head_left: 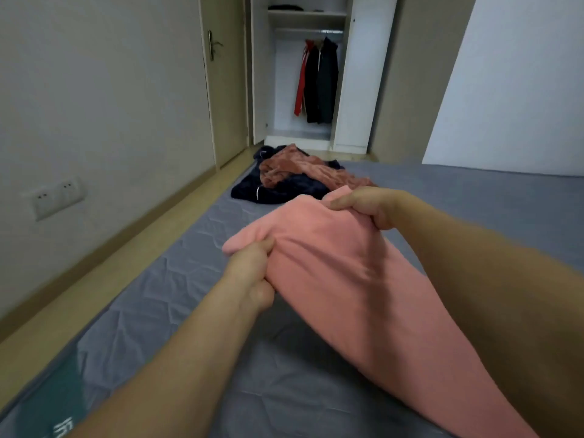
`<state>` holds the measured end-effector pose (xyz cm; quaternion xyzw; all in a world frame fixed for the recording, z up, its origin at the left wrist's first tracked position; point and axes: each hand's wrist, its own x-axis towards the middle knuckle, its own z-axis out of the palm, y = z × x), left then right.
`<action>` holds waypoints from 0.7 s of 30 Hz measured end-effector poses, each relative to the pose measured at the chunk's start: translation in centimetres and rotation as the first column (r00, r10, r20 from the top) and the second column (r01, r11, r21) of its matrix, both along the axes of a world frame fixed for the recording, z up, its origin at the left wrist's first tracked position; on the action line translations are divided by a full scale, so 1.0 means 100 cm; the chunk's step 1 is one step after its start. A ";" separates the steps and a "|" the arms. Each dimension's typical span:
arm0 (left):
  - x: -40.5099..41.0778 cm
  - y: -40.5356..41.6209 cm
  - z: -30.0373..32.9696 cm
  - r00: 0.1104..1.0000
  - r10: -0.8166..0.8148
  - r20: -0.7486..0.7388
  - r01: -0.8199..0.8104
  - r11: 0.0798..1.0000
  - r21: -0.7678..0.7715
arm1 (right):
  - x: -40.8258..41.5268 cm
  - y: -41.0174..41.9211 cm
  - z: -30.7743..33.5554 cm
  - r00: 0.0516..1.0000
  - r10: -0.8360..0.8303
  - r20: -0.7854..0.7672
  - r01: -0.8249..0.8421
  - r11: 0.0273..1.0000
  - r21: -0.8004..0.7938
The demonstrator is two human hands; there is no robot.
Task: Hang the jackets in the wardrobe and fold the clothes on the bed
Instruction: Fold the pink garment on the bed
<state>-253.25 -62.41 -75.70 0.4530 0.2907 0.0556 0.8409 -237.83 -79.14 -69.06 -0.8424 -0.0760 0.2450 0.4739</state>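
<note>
Both hands grip pink garment (341, 279), stretched lengthwise toward wardrobe (303, 74).

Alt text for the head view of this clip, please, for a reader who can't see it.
Both hands, the left hand and right hand, grip a pink garment over a grey bed. Beyond lies a pile of navy and rust-pink clothes, and jackets hang in the open wardrobe.
</note>
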 end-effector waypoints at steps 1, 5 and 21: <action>-0.005 -0.001 0.019 0.999 -0.007 0.036 0.006 1.000 0.031 | -0.010 -0.007 0.020 1.000 -0.021 0.017 0.020 0.998 0.052; -0.022 0.001 0.110 0.985 -0.088 0.150 0.061 0.982 0.178 | -0.051 -0.040 0.109 0.985 -0.108 0.136 0.065 0.956 0.286; -0.032 0.019 0.362 0.922 -0.351 0.164 0.180 0.762 0.622 | -0.129 -0.065 0.301 0.893 -0.400 0.205 0.237 0.806 0.543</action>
